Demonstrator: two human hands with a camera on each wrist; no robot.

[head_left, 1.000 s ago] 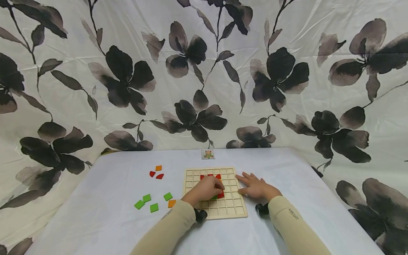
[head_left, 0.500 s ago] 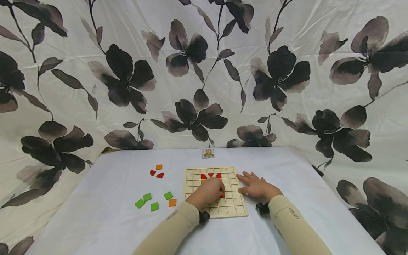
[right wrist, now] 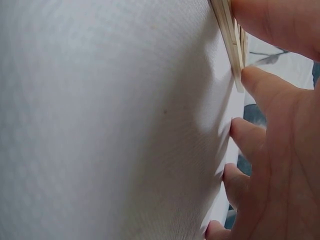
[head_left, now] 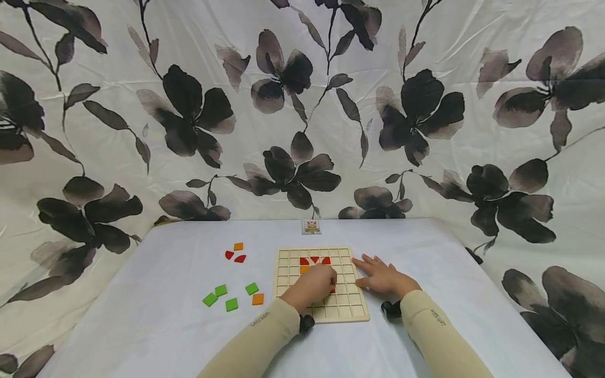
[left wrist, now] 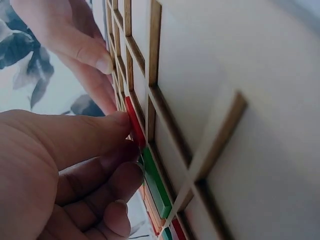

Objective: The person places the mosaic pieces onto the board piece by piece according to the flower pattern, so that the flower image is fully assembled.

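Note:
A wooden grid board (head_left: 288,273) lies on the white-covered table. Red pieces (head_left: 314,260) fill part of an upper row, with an orange square (head_left: 304,269) below them. My left hand (head_left: 309,286) is over the middle of the board and hides several cells. In the left wrist view its thumb and curled index finger pinch at a red tile (left wrist: 134,120) seated in the grid, beside a green tile (left wrist: 157,185). My right hand (head_left: 383,275) lies spread at the board's right edge; its thumb and index fingertip touch the frame, the other fingertips rest on the cloth.
Left of the board lie several loose green squares (head_left: 231,304) and an orange square (head_left: 257,299). Farther back are two red curved pieces (head_left: 240,259) and another orange square (head_left: 238,246). A small patterned card (head_left: 311,227) lies at the table's far edge.
My left hand has shifted slightly right and toward me over the board, uncovering the orange square below the red row. The right hand stays at the board's edge.

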